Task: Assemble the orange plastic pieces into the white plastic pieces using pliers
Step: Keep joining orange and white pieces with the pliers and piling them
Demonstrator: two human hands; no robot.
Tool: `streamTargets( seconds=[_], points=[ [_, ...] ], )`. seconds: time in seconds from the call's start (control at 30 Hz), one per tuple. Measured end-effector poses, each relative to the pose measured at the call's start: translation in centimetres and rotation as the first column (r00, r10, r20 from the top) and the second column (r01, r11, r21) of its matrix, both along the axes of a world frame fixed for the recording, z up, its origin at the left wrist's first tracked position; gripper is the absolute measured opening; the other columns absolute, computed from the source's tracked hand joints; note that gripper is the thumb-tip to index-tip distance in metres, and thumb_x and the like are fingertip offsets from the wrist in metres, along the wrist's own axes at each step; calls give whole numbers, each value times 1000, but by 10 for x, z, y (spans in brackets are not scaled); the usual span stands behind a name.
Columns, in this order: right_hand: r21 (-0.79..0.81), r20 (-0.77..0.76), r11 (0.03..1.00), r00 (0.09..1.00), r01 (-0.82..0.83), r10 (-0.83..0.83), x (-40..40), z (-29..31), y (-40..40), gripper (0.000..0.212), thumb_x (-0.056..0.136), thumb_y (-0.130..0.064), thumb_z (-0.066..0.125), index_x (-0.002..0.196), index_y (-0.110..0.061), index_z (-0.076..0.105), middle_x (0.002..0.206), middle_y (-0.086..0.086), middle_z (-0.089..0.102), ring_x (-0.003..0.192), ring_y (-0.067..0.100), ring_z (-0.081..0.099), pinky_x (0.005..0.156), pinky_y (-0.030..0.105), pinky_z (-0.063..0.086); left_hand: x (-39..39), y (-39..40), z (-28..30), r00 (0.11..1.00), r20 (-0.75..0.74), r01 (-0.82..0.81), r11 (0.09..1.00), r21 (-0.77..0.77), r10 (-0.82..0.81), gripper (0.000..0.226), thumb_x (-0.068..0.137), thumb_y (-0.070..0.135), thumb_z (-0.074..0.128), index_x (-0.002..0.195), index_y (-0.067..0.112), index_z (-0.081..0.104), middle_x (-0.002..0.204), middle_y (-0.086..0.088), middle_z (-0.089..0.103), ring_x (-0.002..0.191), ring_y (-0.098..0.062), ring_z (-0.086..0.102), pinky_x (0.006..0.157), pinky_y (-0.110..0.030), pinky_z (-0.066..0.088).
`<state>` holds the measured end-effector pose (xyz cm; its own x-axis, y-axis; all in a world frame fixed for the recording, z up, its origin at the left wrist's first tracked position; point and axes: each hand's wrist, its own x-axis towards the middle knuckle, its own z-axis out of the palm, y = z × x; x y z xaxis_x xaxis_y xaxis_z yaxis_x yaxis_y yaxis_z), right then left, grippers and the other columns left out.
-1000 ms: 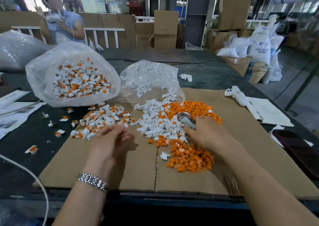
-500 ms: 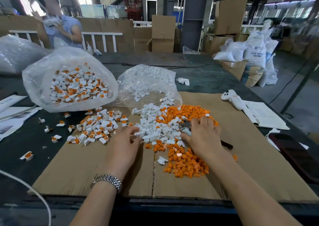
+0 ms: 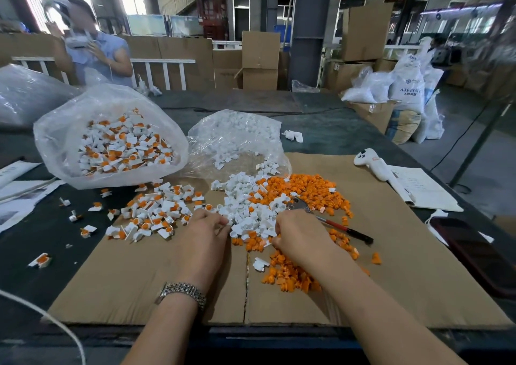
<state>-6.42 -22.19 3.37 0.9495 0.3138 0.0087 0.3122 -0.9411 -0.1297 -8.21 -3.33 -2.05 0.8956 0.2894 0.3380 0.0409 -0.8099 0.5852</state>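
Note:
A heap of white plastic pieces (image 3: pixel 245 202) lies mid-cardboard, with loose orange pieces (image 3: pixel 310 189) spread to its right and more below it. My left hand (image 3: pixel 203 236) reaches into the near left edge of the white heap, thumb and forefinger pinching a white piece. Over the seam between white and orange pieces is my right hand (image 3: pixel 300 239), fingers curled under and hidden. The pliers (image 3: pixel 304 207) lie flat on the pieces just beyond my right hand; their red and black handle points right, and neither hand touches them.
Assembled white-and-orange pieces (image 3: pixel 156 211) lie left of the heap, with more in a clear bag (image 3: pixel 55 130). A second clear bag (image 3: pixel 234 133) holds white pieces. A cardboard sheet (image 3: pixel 405 267) covers the table. A white handheld device (image 3: pixel 371 163), papers (image 3: pixel 424 189) and a dark phone (image 3: pixel 474 247) sit right. A person (image 3: pixel 92 55) stands far left.
My right hand has come off the pliers, which now lie on the pieces, and moved left to the heap. My left hand moved forward and right into the white pieces.

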Motion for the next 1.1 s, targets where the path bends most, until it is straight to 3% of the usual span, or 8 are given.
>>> streamTargets(
  seconds=[0.23,0.43,0.6,0.7,0.77,0.83,0.93,1.1],
  points=[
    [19,23,1000,1000,-8,8,1,1,-1,9,94,-1,61,99,-7,66,97,12,69,89,26,67,80,40,58,-4,-1,4,998,61,-13,988,-151,22,15,95,28,71,80,25,67,87,11,63,77,1,53,60,-19,36],
    [169,60,986,998,-8,-2,3,8,-4,12,96,-20,67,98,-9,66,105,8,64,94,23,62,82,35,54,-12,-6,12,999,43,-1,902,-432,21,17,96,22,66,80,20,64,65,4,71,58,-14,69,59,-45,62],
    [248,64,969,998,2,-18,6,7,-3,14,99,-13,57,105,-14,70,117,8,57,95,24,61,86,35,53,-23,-14,25,1000,9,25,694,-719,-28,10,96,17,68,89,10,66,75,-6,77,66,-23,73,61,-41,60],
    [357,61,934,998,-21,-1,1,9,0,12,98,-25,63,103,-23,74,112,1,55,96,17,58,85,29,48,-29,-19,36,998,-7,34,611,-791,-65,14,95,15,70,92,2,65,77,-10,77,69,-25,72,62,-35,59],
    [508,40,861,999,-20,0,-2,13,3,9,94,-27,69,97,-25,76,102,-6,61,91,9,59,85,27,50,-34,-22,44,993,-16,50,548,-835,-114,16,94,13,72,94,-2,65,75,-13,76,61,-18,69,53,-27,56],
    [707,-45,707,999,19,18,-7,19,5,5,89,-25,74,90,-22,78,87,-10,71,80,5,67,81,26,57,-38,-24,49,986,-17,62,465,-883,-163,16,94,12,72,95,-3,65,77,-17,76,56,-15,68,49,-23,54],
    [826,-123,561,989,59,77,-12,24,9,4,87,-18,75,89,-17,78,79,-2,75,74,7,71,76,25,60,-40,-26,50,976,-1,73,333,-940,-216,17,94,11,71,94,-4,64,82,-23,75,59,-20,70,54,-32,59],
    [813,-83,582,994,25,74,-15,20,17,4,90,-21,73,89,-19,77,82,-8,70,76,2,65,71,14,52,-35,-25,41,960,71,80,22,-997,-271,8,90,9,75,91,7,67,84,-27,67,66,-25,66,61,-39,56]
  ],
)
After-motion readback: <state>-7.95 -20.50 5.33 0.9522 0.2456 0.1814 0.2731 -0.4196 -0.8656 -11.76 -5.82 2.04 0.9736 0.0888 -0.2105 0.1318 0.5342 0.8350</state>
